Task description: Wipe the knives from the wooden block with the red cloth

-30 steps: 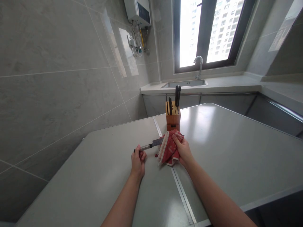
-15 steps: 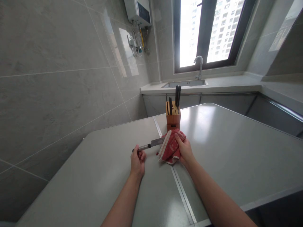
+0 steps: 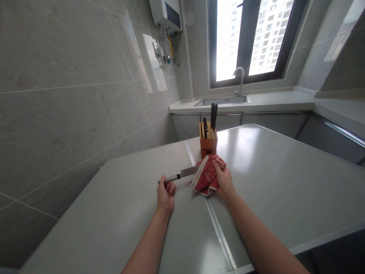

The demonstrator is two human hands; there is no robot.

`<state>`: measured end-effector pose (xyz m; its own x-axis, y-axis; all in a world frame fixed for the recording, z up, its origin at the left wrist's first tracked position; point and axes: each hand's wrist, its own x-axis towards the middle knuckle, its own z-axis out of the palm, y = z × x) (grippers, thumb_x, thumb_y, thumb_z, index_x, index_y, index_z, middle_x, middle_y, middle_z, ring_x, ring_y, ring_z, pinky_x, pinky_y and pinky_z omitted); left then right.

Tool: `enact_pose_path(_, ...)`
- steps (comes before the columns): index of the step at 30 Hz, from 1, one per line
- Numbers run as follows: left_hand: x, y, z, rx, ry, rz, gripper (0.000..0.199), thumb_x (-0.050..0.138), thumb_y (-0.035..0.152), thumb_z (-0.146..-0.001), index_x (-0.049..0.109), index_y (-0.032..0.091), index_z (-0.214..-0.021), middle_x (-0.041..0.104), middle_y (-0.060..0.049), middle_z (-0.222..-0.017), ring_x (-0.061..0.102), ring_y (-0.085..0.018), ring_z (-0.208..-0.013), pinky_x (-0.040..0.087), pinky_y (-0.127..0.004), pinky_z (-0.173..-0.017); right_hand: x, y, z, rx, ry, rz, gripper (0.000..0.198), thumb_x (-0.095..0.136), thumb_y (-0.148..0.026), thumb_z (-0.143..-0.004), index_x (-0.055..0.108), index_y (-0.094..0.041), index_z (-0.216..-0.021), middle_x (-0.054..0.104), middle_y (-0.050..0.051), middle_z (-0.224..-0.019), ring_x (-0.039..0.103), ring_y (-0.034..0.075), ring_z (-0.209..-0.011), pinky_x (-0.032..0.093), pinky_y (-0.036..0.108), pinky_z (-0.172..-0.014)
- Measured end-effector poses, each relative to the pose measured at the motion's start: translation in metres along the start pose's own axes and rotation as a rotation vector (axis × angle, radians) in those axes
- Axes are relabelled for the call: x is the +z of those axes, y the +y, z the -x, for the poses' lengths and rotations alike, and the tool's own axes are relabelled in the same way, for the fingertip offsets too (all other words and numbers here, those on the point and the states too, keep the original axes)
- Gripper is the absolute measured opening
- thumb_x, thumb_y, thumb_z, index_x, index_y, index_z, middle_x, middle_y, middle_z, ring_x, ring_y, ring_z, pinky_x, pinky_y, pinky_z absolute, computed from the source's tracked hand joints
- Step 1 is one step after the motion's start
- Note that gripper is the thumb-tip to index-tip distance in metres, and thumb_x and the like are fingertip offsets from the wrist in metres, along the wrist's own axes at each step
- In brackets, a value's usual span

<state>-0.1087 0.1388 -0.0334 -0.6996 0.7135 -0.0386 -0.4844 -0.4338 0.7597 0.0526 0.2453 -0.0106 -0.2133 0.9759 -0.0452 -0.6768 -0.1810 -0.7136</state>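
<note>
My left hand (image 3: 166, 194) is closed round the handle end of a kitchen knife (image 3: 188, 172), whose blade points to the right. A red cloth with white edging (image 3: 205, 178) wraps the far part of the blade, so the tip is hidden. My right hand (image 3: 224, 179) grips that cloth, thumb on top, and presses it about the blade. Just beyond the cloth stands a wooden knife block (image 3: 208, 144) with black-handled knives (image 3: 213, 114) in its slots.
The pale table (image 3: 128, 213) has a metal seam strip (image 3: 219, 232) running through it. Behind lies a counter with a sink (image 3: 222, 101) and a curved faucet (image 3: 242, 78) beneath a window. A water heater (image 3: 167, 15) hangs on the tiled wall at the left.
My right hand and the cloth have shifted slightly to the right along the blade. The left hand and knife have moved barely to the left.
</note>
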Motion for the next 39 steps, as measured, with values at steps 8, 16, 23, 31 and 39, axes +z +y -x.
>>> enact_pose_path(8, -0.002, -0.001, -0.001, 0.003, 0.0, 0.015, 0.043, 0.057, 0.041, -0.077, 0.03, 0.019, -0.054, 0.029, 0.01, -0.044, 0.029, -0.003, -0.035, 0.024, -0.02, -0.04, -0.003, -0.001, -0.005, -0.049, 0.072, -0.046, 0.034, 0.073, -0.035, -0.067, 0.062, -0.017, -0.093, 0.072, 0.002, -0.084, 0.068, 0.016, -0.073, 0.057, 0.028, -0.069)
enact_pose_path(16, 0.001, 0.001, 0.0, 0.013, 0.009, 0.062, 0.041, 0.054, 0.04, -0.079, 0.029, 0.019, -0.055, 0.03, 0.01, -0.044, 0.028, -0.004, -0.036, 0.024, -0.02, -0.041, -0.008, -0.004, -0.012, -0.073, 0.184, -0.144, 0.032, 0.074, -0.033, -0.066, 0.061, -0.017, -0.09, 0.072, 0.0, -0.08, 0.068, 0.014, -0.07, 0.057, 0.025, -0.068)
enact_pose_path(23, -0.004, 0.014, -0.004, 0.146, 0.135, 0.141, 0.037, 0.056, 0.038, -0.077, 0.031, 0.019, -0.059, 0.03, 0.011, -0.047, 0.026, -0.003, -0.035, 0.02, -0.019, -0.039, -0.007, -0.008, -0.012, -0.002, 0.122, -0.182, 0.028, 0.069, -0.036, -0.072, 0.06, -0.015, -0.09, 0.073, 0.003, -0.078, 0.069, 0.019, -0.073, 0.058, 0.033, -0.071)
enact_pose_path(31, -0.007, 0.023, -0.007, 0.274, 0.264, 0.004, 0.037, 0.051, 0.043, -0.078, 0.03, 0.019, -0.059, 0.031, 0.01, -0.051, 0.026, -0.002, -0.035, 0.02, -0.019, -0.038, -0.003, -0.015, -0.003, 0.13, -0.028, -0.158, 0.026, 0.068, -0.035, -0.074, 0.061, -0.017, -0.092, 0.073, 0.005, -0.086, 0.069, 0.02, -0.079, 0.057, 0.035, -0.076)
enact_pose_path(39, 0.004, 0.026, 0.001, 0.476, 0.323, -0.221, 0.041, 0.047, 0.046, -0.083, 0.027, 0.02, -0.058, 0.029, 0.009, -0.051, 0.026, -0.004, -0.039, 0.019, -0.02, -0.039, 0.002, -0.011, 0.007, 0.263, -0.249, -0.044, 0.029, 0.07, -0.034, -0.072, 0.06, -0.015, -0.091, 0.072, 0.006, -0.081, 0.069, 0.021, -0.073, 0.057, 0.036, -0.07)
